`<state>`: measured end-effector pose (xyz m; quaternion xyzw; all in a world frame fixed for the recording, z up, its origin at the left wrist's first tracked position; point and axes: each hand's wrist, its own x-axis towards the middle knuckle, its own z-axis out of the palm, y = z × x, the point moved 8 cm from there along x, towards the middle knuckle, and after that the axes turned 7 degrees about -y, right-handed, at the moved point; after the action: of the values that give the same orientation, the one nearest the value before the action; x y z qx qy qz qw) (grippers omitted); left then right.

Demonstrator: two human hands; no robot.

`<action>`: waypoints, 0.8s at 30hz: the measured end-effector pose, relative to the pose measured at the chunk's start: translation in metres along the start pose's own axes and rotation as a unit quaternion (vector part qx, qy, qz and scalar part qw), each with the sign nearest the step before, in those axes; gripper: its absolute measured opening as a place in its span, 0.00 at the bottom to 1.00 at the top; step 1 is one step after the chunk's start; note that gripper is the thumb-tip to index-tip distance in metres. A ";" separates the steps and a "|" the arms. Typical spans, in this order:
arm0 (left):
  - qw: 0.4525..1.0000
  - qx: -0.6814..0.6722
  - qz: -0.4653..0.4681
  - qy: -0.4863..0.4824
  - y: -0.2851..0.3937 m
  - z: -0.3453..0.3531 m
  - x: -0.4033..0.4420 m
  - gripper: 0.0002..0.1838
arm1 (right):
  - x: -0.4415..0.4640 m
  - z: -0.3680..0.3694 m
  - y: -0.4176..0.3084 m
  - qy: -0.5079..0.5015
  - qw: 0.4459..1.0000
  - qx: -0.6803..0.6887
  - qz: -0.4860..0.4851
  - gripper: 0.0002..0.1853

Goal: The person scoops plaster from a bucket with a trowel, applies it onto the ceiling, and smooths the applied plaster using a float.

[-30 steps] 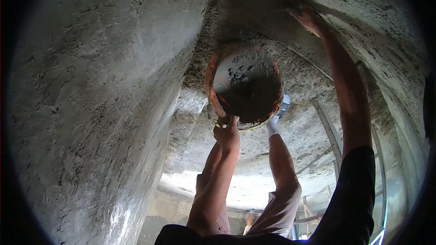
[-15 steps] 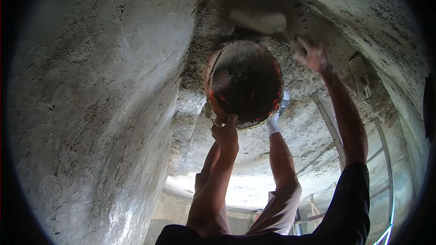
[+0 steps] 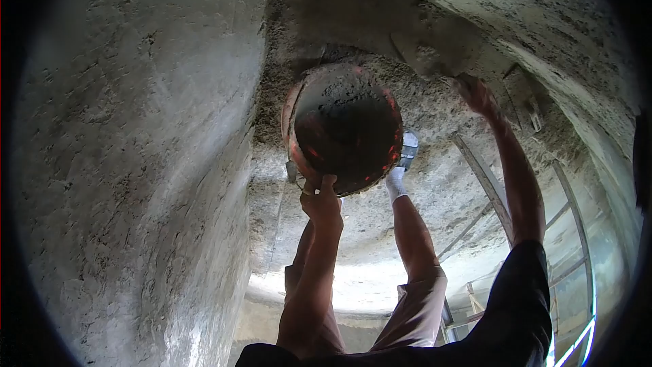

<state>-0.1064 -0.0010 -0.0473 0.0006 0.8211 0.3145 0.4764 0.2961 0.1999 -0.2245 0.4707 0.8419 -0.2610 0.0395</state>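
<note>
Holding a reddish bucket by its near rim, the left hand is closed with the thumb over the edge. The bucket sits in front of the person's legs, its round mouth turned toward the view, with wet grey mortar inside, lumpy along the far side, and orange-red patches showing along the rim. Up and to the right, apart from the bucket, the right hand is curled around the handle end of what looks like a trowel; the blade is blurred and mortar-coloured, and whether it touches the dark, damp-looking area behind it cannot be told. Just beside the bucket's right side is a shoe with a white sock, below a bare shin; the other foot is mostly hidden by the bucket. Pale shorts cover the thighs, and a dark sleeve covers the upper right arm. A rough grey wall fills the left side, another curves along the right, and slender bars resembling a frame or ladder stand near the right arm.
</note>
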 end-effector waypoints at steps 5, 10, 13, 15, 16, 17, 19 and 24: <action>1.000 0.003 -0.018 -0.012 -0.004 0.003 -0.002 0.08 | 0.076 -0.018 0.045 -0.145 0.944 -0.296 -0.010 0.26; 0.998 -0.006 -0.062 0.014 -0.005 0.002 -0.006 0.12 | 0.093 -0.028 0.063 -0.303 0.933 -0.177 0.076 0.26; 0.998 -0.020 -0.054 0.005 -0.004 0.003 -0.007 0.13 | 0.082 -0.042 0.025 0.140 0.947 -0.244 -0.155 0.29; 0.997 -0.041 -0.058 -0.003 -0.005 0.007 -0.009 0.13 | 0.111 0.053 0.070 -0.094 0.929 -0.355 -0.041 0.29; 0.996 -0.063 -0.063 -0.010 -0.005 0.009 -0.012 0.14 | 0.101 0.096 0.106 -0.324 0.837 -0.436 0.073 0.29; 0.996 -0.057 -0.061 -0.013 -0.004 0.011 -0.015 0.14 | 0.099 0.085 0.094 -0.324 0.838 -0.432 0.077 0.29; 0.992 -0.111 -0.055 -0.017 0.000 0.017 -0.018 0.14 | 0.110 0.025 0.000 -0.038 0.764 -0.634 -0.112 0.31; 0.999 -0.044 -0.020 0.004 -0.009 0.011 -0.016 0.15 | 0.084 -0.053 -0.091 0.263 0.743 -0.615 0.008 0.25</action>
<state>-0.0864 -0.0067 -0.0434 -0.0381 0.8083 0.3412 0.4784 0.1854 0.2519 -0.1681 0.4013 0.7926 0.4481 0.0993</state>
